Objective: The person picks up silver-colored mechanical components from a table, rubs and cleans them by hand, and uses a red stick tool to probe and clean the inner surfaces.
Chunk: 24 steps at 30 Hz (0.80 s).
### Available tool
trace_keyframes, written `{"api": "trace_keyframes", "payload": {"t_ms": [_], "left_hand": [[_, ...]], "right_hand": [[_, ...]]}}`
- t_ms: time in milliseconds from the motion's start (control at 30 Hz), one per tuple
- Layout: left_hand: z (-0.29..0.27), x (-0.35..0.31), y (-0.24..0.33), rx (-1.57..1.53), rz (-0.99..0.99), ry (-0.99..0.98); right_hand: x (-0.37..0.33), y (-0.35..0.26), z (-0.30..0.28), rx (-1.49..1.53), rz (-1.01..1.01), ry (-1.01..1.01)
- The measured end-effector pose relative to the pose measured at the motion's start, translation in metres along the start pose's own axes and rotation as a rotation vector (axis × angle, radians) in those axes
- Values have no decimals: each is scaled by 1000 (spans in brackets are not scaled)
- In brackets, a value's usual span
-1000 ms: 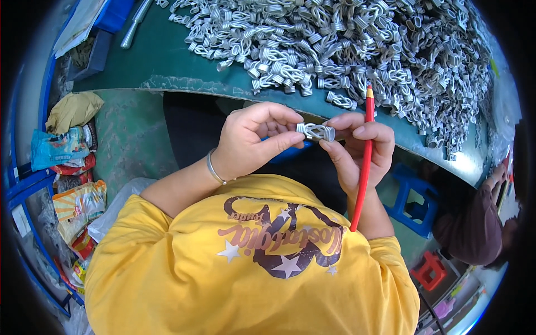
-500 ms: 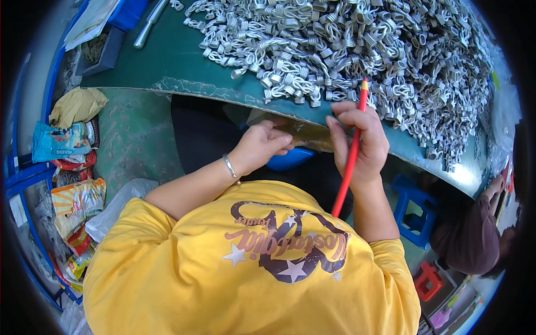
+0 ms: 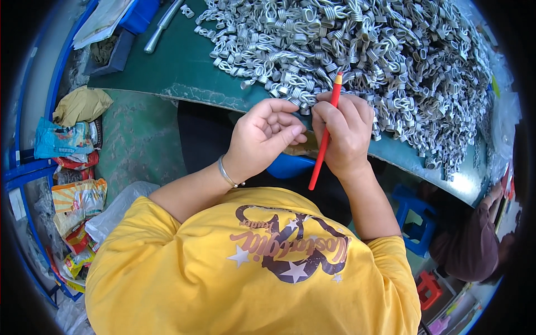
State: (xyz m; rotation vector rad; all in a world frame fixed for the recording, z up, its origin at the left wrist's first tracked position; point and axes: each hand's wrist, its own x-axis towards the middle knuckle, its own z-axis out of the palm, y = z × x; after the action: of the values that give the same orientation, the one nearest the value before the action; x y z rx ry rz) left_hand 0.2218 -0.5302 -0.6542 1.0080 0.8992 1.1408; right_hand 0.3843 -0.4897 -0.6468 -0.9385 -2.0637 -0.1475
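Observation:
A red pencil-like stick (image 3: 321, 153) with a yellowish tip is gripped in my right hand (image 3: 347, 128), its tip pointing away from me over the table edge. Close to its left, my left hand (image 3: 262, 133) is closed, fingers curled in toward the thumb; anything small in it is hidden. Just beyond both hands lies a big heap of silvery metal loop pieces with ribbed collars (image 3: 335, 56) on the green table (image 3: 184, 70). Below my hands, part of a yellowish-brown surface (image 3: 306, 146) shows above a blue object (image 3: 290, 166).
A metal rod-like tool (image 3: 162, 28) and a grey bin (image 3: 114, 53) are on the table's left. Snack bags (image 3: 64, 139) sit on a blue rack at left. A blue stool (image 3: 414, 218) and another person's dark sleeve (image 3: 469, 245) are at right.
My left hand has lifted toward the table edge and its fingers have curled. My right hand has moved left with the red stick, bringing the two hands closer together.

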Motion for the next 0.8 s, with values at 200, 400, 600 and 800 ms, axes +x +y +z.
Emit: {"api": "trace_keyframes", "payload": {"t_ms": [200, 400, 600, 800], "left_hand": [[3, -1, -1, -98, 72, 26], [-2, -6, 2, -104, 25, -58], [2, -5, 4, 80, 187, -154], [10, -4, -2, -128, 95, -105]], "right_hand": [[0, -1, -3, 175, 38, 46], [-13, -13, -20, 637, 239, -19], [-26, -27, -22, 1238, 742, 23], [-23, -22, -20, 436, 219, 83]]}}
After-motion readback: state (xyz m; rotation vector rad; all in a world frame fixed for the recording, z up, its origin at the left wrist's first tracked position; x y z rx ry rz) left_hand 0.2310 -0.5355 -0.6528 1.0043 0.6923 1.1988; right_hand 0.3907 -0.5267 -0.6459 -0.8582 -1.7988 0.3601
